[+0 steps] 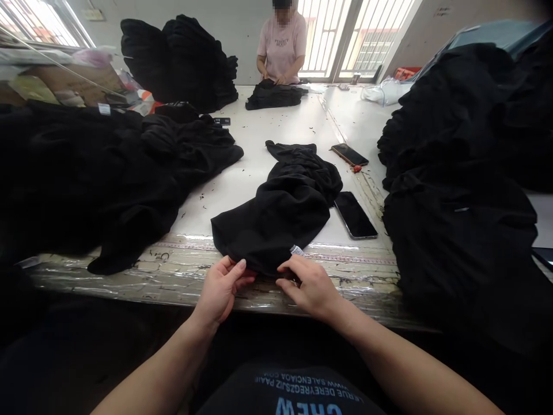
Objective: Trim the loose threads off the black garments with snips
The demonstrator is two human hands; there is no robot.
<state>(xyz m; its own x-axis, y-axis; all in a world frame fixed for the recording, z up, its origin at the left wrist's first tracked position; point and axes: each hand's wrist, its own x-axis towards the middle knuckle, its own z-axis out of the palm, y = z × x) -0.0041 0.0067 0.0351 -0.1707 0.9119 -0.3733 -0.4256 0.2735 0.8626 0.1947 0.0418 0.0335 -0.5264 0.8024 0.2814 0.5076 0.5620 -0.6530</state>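
A black garment (pixel 289 202) lies bunched on the white table, its near edge reaching the taped front strip. My left hand (pixel 222 286) pinches that near edge between thumb and fingers. To the right, my right hand (pixel 310 283) is at the same edge with fingers curled and thumb below, beside a small white label (pixel 296 251). Whether fabric is between its fingertips is hard to make out. A phone with a dark screen (pixel 356 215) lies just right of the garment.
Heaps of black garments stand at the left (pixel 86 167) and right (pixel 458 173). A second phone (pixel 349 154) lies behind the first, beside a small red object (pixel 356 169). Across the table (pixel 246 132), a person (pixel 283 43) handles black cloth (pixel 276 95).
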